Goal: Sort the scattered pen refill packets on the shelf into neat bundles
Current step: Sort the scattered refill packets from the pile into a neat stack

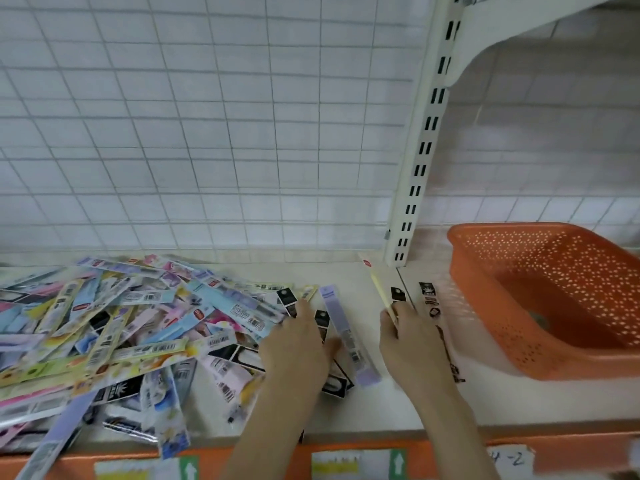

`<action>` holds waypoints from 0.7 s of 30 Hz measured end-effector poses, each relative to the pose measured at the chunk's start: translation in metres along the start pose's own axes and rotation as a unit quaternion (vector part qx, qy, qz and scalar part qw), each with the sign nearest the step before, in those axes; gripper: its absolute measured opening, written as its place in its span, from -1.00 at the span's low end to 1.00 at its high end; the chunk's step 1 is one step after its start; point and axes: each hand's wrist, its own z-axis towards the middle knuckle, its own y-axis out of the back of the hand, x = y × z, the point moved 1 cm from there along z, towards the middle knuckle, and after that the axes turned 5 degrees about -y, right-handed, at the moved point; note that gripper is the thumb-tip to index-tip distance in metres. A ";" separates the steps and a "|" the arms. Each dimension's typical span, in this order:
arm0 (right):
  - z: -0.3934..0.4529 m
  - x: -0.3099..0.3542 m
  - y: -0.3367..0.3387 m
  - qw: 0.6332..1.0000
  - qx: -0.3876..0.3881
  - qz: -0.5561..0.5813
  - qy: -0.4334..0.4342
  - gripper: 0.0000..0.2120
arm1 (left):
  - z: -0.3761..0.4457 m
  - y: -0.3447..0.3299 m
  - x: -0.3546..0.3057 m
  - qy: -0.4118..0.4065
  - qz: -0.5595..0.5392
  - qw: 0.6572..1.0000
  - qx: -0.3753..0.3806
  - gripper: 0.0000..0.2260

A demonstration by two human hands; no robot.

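A loose heap of colourful pen refill packets (131,327) covers the left part of the white shelf (398,407). My left hand (298,348) lies flat on black-labelled packets at the heap's right edge, fingers stretched out. A lilac packet (346,334) lies just right of that hand. My right hand (412,341) grips a small bunch of packets, a yellow one (375,282) and black-labelled ones (429,299), which point toward the back of the shelf.
An orange perforated basket (502,306) stands on the shelf at the right, close to my right hand. A slotted white upright (415,168) and a wire grid back panel (207,133) rise behind. Price labels line the orange front edge (346,462).
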 end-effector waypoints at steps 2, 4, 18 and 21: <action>0.000 0.000 -0.001 1.000 0.013 0.006 0.001 -0.83 | 0.002 0.002 0.000 -0.006 -0.023 1.000 -0.006 -0.50; 0.000 -0.001 -0.002 1.000 0.019 0.015 -0.004 -0.82 | 0.002 0.007 0.003 -0.011 -0.077 0.997 -0.030 -0.55; -0.002 0.042 -0.034 0.996 0.072 -0.022 -0.038 -0.70 | -0.002 0.085 0.100 -0.061 -0.245 0.940 -0.230 -0.57; 0.002 0.048 -0.043 0.994 0.066 -0.032 -0.077 -0.70 | -0.003 0.084 0.126 -0.031 -0.227 0.953 -0.198 -0.69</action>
